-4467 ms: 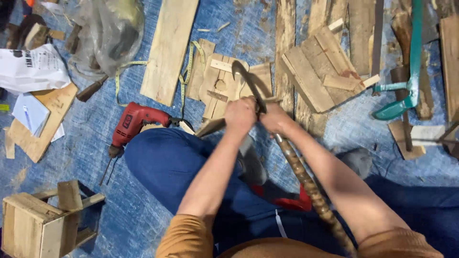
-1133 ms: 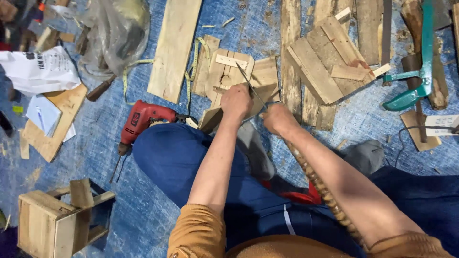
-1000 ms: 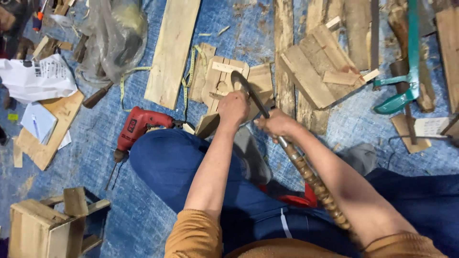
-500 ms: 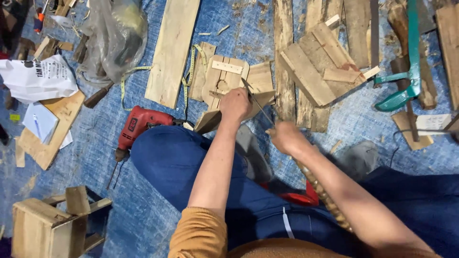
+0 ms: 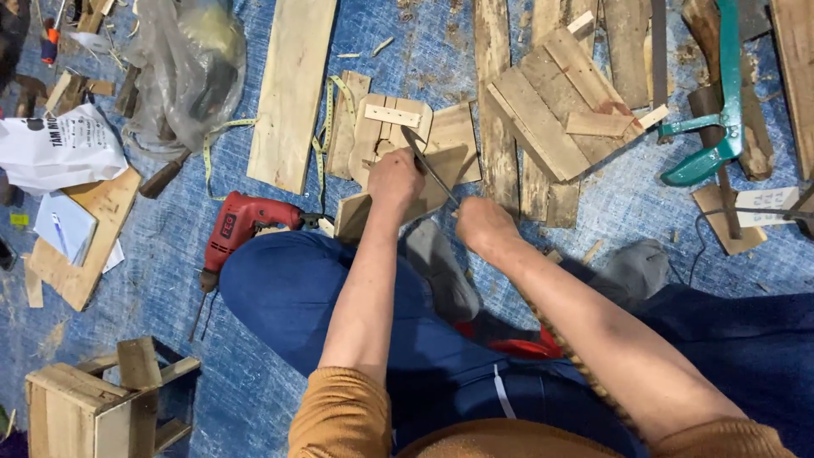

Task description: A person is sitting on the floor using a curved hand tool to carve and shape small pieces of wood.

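Since half a second ago, right hand (image 5: 482,225) has drawn the thin blade (image 5: 428,165) back — sawing underway (both hands closed); left hand (image 5: 394,180) clamps the wood piece (image 5: 441,174) on the floor. Next stroke needs steady pressure.
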